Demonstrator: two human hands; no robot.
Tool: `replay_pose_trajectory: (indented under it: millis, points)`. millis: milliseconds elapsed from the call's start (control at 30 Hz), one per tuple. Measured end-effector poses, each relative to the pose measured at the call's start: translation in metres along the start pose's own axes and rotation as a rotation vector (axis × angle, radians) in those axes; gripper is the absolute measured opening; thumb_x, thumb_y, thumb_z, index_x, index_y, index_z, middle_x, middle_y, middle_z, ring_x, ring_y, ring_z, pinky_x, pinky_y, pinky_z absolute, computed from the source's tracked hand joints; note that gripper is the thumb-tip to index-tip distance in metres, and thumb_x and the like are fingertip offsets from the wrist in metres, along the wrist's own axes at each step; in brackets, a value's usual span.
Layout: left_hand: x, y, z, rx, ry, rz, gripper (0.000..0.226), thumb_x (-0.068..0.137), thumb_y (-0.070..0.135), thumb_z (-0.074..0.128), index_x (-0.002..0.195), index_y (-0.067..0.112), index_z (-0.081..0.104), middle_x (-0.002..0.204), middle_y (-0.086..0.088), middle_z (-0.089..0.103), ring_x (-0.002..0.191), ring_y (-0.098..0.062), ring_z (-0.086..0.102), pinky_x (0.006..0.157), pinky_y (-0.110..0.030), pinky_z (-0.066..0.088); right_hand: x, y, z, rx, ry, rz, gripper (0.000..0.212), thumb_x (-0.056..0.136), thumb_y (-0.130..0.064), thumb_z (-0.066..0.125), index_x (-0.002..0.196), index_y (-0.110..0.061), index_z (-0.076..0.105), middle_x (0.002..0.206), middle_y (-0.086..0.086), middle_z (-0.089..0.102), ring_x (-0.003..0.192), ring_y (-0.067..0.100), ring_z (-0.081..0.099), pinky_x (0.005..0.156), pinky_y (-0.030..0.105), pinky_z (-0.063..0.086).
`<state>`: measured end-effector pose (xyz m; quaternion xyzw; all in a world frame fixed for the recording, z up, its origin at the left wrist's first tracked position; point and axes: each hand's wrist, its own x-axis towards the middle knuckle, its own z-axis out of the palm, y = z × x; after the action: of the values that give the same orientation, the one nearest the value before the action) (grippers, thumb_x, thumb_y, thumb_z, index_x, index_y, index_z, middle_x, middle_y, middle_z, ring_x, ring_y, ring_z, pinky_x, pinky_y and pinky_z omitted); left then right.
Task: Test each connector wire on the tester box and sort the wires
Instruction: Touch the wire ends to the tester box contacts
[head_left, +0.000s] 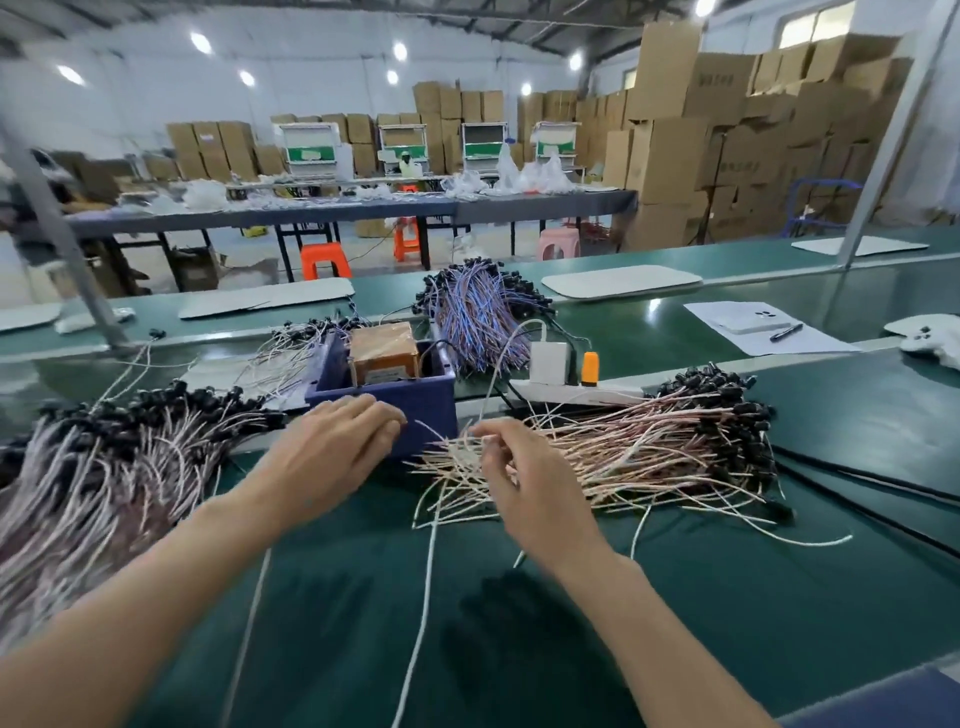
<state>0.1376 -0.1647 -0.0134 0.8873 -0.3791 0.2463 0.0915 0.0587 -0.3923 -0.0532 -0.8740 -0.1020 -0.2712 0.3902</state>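
A green matted desk (363, 597) carries everything. At its left edge lies the left pile (104, 457), pale wires with black connectors fanned toward the middle. The right pile (649, 447), pinkish wires, has its black connectors turned to the right edge. Behind, toward the far edge, sits a blue-and-purple bundle (478, 312). Between the piles stands a blue plastic bin (426, 400) holding the tester box (384, 353), a squarish orange-brown block. Just right of the bin, a white power strip (571, 392) bears a white adapter (549, 361) and an orange plug (590, 368). The left hand (332, 447) lies palm down, its fingers straight and close together, tips at the bin's front wall. The right hand (524, 478) is curled, fingers pinching thin wire ends (462, 446) at the right pile's left end.
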Motion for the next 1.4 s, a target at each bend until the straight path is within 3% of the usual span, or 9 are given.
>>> replay_pose_trajectory:
  millis: [200, 367, 533, 700, 833, 967, 1100, 1300, 1400]
  points:
    - [-0.062, -0.1, -0.035, 0.075, 0.019, -0.663, 0.029, 0.106, 0.032, 0.039, 0.108, 0.012, 0.059, 0.091, -0.005, 0.063, 0.076, -0.021, 0.06, 0.06, -0.028, 0.042, 0.039, -0.044, 0.084, 0.179, -0.412, 0.036, 0.024, 0.102, -0.025, 0.046, 0.109, -0.042, 0.06, 0.089, -0.008, 0.071, 0.061, 0.005, 0.054, 0.058, 0.023, 0.043]
    - [-0.112, -0.14, -0.053, 0.145, -0.153, -0.955, 0.025, 0.104, 0.028, 0.044, 0.112, 0.009, 0.058, 0.09, -0.004, 0.061, 0.074, -0.02, 0.062, 0.067, -0.038, 0.057, 0.035, -0.041, 0.131, 0.237, -0.535, 0.234, 0.025, 0.103, -0.022, 0.045, 0.105, -0.037, 0.065, 0.09, -0.009, 0.071, 0.075, 0.018, 0.065, 0.073, 0.036, 0.054]
    - [-0.125, -0.146, -0.043, 0.275, -0.232, -0.998, 0.032, 0.104, 0.037, 0.043, 0.119, 0.011, 0.056, 0.108, -0.004, 0.062, 0.091, -0.017, 0.06, 0.08, -0.037, 0.058, 0.023, -0.029, 0.144, 0.192, -0.391, 0.202, 0.029, 0.103, -0.018, 0.045, 0.097, -0.038, 0.065, 0.081, -0.011, 0.069, 0.055, 0.006, 0.057, 0.048, 0.018, 0.042]
    - [-0.122, -0.15, -0.037, 0.304, -0.04, -1.128, 0.044, 0.104, 0.038, 0.044, 0.134, 0.006, 0.045, 0.127, -0.016, 0.057, 0.108, -0.031, 0.059, 0.086, -0.045, 0.053, 0.016, -0.033, 0.139, 0.137, -0.333, 0.052, 0.026, 0.104, -0.017, 0.048, 0.103, -0.038, 0.064, 0.081, -0.021, 0.064, 0.067, -0.005, 0.06, 0.058, 0.01, 0.043]
    - [-0.119, -0.158, -0.035, 0.3, -0.099, -1.238, 0.048, 0.105, 0.041, 0.04, 0.137, 0.005, 0.042, 0.134, -0.019, 0.052, 0.117, -0.035, 0.055, 0.091, -0.046, 0.049, 0.009, -0.04, 0.134, 0.007, -0.209, -0.117, 0.021, 0.102, -0.018, 0.052, 0.112, -0.028, 0.068, 0.096, -0.025, 0.067, 0.072, -0.011, 0.055, 0.065, 0.001, 0.038]
    - [-0.114, -0.166, -0.035, 0.197, -0.068, -1.333, 0.038, 0.106, 0.035, 0.039, 0.132, 0.008, 0.046, 0.131, -0.018, 0.051, 0.112, -0.034, 0.054, 0.083, -0.044, 0.044, 0.007, -0.042, 0.128, -0.008, -0.058, -0.146, 0.019, 0.099, -0.011, 0.058, 0.105, -0.024, 0.07, 0.089, -0.022, 0.067, 0.06, -0.002, 0.056, 0.057, 0.01, 0.04]
    - [-0.114, -0.165, -0.035, 0.149, -0.003, -1.345, 0.025, 0.106, 0.031, 0.042, 0.123, 0.015, 0.05, 0.127, -0.017, 0.048, 0.106, -0.033, 0.053, 0.085, -0.047, 0.047, 0.007, -0.042, 0.126, 0.041, -0.002, -0.104, 0.019, 0.098, -0.009, 0.059, 0.102, -0.023, 0.069, 0.083, -0.025, 0.062, 0.067, 0.0, 0.06, 0.056, 0.004, 0.038]
    - [-0.117, -0.165, -0.039, 0.046, 0.055, -1.31, 0.029, 0.104, 0.025, 0.048, 0.126, 0.008, 0.055, 0.126, -0.015, 0.058, 0.114, -0.032, 0.055, 0.096, -0.05, 0.049, 0.006, -0.042, 0.126, 0.081, 0.024, -0.078, 0.02, 0.097, -0.009, 0.056, 0.101, -0.024, 0.068, 0.071, -0.031, 0.053, 0.066, -0.004, 0.058, 0.058, 0.005, 0.038]
    - [-0.106, -0.15, -0.051, 0.005, 0.221, -1.199, 0.028, 0.104, 0.024, 0.048, 0.124, 0.007, 0.059, 0.123, -0.013, 0.06, 0.113, -0.026, 0.054, 0.102, -0.043, 0.046, 0.006, -0.037, 0.125, 0.153, 0.05, -0.04, 0.026, 0.097, -0.011, 0.054, 0.1, -0.034, 0.065, 0.069, -0.018, 0.061, 0.062, 0.007, 0.06, 0.053, 0.011, 0.04]
